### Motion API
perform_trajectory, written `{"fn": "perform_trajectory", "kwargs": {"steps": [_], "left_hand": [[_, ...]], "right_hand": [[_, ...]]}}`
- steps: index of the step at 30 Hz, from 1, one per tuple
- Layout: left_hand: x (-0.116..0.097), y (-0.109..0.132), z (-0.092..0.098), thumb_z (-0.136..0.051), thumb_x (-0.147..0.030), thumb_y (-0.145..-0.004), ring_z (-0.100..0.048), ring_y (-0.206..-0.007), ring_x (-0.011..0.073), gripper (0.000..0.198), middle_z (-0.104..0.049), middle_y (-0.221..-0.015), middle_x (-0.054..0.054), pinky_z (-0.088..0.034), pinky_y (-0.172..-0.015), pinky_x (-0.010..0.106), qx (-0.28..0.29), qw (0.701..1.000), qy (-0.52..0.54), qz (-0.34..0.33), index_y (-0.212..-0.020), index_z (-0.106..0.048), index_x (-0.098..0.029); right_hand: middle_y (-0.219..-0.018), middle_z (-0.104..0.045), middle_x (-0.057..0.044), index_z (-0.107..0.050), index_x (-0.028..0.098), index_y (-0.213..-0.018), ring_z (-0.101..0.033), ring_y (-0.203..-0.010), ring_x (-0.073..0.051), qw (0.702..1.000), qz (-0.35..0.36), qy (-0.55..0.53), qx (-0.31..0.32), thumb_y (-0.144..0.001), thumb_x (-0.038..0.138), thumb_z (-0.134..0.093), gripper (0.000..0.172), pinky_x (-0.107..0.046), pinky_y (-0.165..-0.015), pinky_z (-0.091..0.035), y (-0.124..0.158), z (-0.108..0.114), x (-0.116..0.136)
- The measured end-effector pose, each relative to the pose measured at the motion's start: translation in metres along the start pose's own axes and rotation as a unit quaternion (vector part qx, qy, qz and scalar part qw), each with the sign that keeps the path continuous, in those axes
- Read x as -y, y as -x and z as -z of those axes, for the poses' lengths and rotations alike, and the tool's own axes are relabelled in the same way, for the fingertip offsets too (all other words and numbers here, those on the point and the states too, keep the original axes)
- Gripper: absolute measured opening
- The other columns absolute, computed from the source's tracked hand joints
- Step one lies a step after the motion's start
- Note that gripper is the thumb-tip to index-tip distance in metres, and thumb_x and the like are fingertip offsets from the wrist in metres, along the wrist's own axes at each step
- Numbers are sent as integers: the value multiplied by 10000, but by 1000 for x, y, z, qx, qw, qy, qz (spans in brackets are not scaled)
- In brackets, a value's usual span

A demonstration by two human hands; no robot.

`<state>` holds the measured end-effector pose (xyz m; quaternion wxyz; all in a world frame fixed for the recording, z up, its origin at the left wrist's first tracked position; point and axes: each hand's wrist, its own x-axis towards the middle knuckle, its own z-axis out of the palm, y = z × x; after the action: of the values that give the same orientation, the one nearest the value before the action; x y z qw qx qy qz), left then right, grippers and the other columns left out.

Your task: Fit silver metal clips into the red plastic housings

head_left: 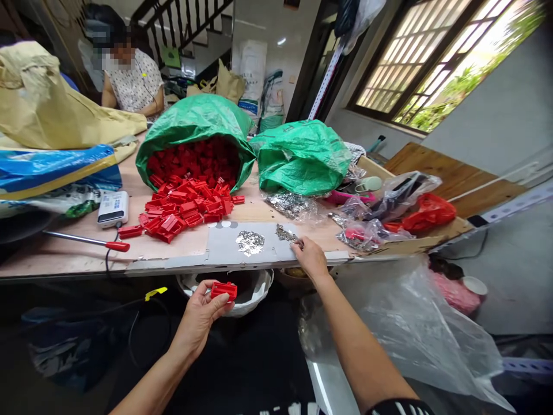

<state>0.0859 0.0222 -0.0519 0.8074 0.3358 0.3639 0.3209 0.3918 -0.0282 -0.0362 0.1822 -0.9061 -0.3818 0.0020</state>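
My left hand [202, 314] holds a small red plastic piece [223, 290] between thumb and fingers, below the table's front edge and above a white bowl [259, 291]. My right hand [309, 257] reaches onto the table edge, its fingers pinched at a little pile of small silver metal parts [286, 233]. A second heap of silver parts [250, 242] lies just left of it on a grey sheet [224, 253]. Several red plastic pieces [184, 210] spill from an open green sack [196, 124] across the wooden table [64, 253].
A second green sack [302, 153] lies to the right, with clear bags of metal parts [294, 204] and a red bag [430, 212] beyond. A red-handled tool [90, 241] and white device [113, 207] sit left. Another person [133, 78] sits at the far side. A big clear bag [415, 328] hangs at my right.
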Motion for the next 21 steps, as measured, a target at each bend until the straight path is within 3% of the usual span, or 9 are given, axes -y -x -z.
{"fn": "perform_trajectory", "kwargs": {"steps": [6,15,18,21], "left_hand": [[-2,1,2,-809,-268,-637,-657,-797,140,422,-705,-906,61,-560,-766,293,-5,1000,-12,-6,-950,-549,-154],[-3,-6,6,-785,-275,-664,-646,-852,155,417,-694,-976,74,-541,-768,257,4,995,-87,-57,-1021,-602,-160],[-4,-9,2,-782,-264,-665,-645,-819,126,387,-704,-926,46,-513,-763,202,-3,986,-134,-102,-1000,-617,-167],[-9,-10,-2,-783,-276,-654,-649,-836,124,377,-704,-933,22,-506,-794,199,-12,976,-151,-154,-985,-629,-181]], "right_hand": [[-908,-670,-80,-648,188,-900,-585,-811,-200,1000,-4,21,9,-851,325,-523,191,-263,-631,-334,-3,-3,5],[-835,-670,-58,-639,194,-887,-584,-766,-184,999,1,16,34,-836,282,-522,155,-258,-659,-349,9,16,-6],[-870,-670,-51,-621,188,-910,-590,-806,-182,996,22,-83,27,-834,294,-527,160,-264,-700,-383,12,16,-6],[-826,-643,-40,-595,173,-861,-574,-772,-170,957,91,-272,51,-818,361,-561,196,-265,-687,-413,21,15,9]]}}
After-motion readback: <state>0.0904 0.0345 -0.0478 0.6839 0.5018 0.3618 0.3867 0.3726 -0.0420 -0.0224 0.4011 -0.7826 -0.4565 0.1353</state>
